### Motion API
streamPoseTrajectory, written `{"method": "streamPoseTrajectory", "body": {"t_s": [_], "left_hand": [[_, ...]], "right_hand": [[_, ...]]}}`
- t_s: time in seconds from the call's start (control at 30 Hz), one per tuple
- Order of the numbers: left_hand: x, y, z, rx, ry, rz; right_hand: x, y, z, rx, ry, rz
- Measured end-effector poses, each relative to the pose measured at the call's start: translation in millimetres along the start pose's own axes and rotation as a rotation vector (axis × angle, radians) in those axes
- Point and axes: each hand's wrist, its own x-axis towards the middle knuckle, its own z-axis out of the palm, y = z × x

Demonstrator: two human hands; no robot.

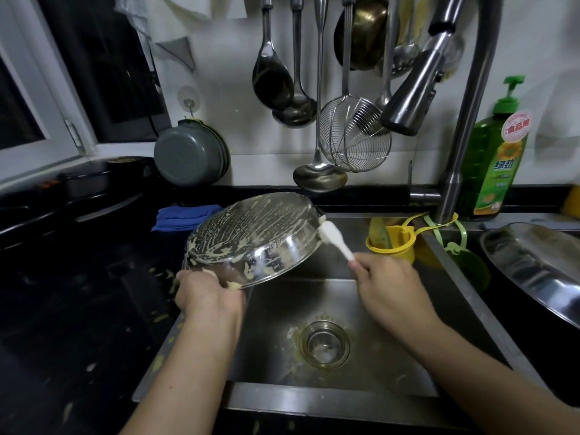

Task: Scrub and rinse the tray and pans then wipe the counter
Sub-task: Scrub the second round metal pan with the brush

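Pan tilted at frame centre above sink, residue-streaked. Left hand grips lower-left rim. Right hand clamped on white brush, head touching upper-right rim, handle running down-right.

Wall and sink-side items
Hanging ladles, wire skimmer, grey bowl; green soap bottle beside faucet; folded blue cloth.

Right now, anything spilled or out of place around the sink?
Yes. Yellowish food scraps are scattered over the black counter left of the sink, and more residue rings the drain. The pan, tilted over the basin in the left hand, is streaked with the same paste. Otherwise nothing looks damaged.
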Motion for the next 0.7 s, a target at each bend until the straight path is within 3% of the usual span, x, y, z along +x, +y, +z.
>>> {"method": "streamPoseTrajectory", "body": {"t_s": [0.07, 0.2, 0.3, 0.37, 0.5, 0.63, 0.7], "left_hand": [[-1, 2, -1, 0.013, 0.012, 0.022], [-4, 0, 2, 0.008, 0.046, 0.053], [-6, 1, 1, 0.008, 0.040, 0.037], [-3, 1, 0, 0.036, 0.041, 0.047], [6, -11, 1, 0.065, -0.011, 0.072], [15, -13, -4, 0.077, 0.004, 0.067], [17, -10, -4, 0.089, 0.006, 0.066]], "right_hand": [[-2, 3, -2, 0.025, -0.008, 0.015], [-30, -20, 12, 0.002, -0.094, -0.263], [0, 1, 2, 0.030, 0.020, -0.034], [3, 6, -2, 0.083, 0.071, 0.002], [-30, -32, 14, 0.012, -0.116, -0.277], [1, -4, 7, 0.028, -0.031, 0.026], [-5, -4, 7, 0.068, -0.078, -0.006]]}}
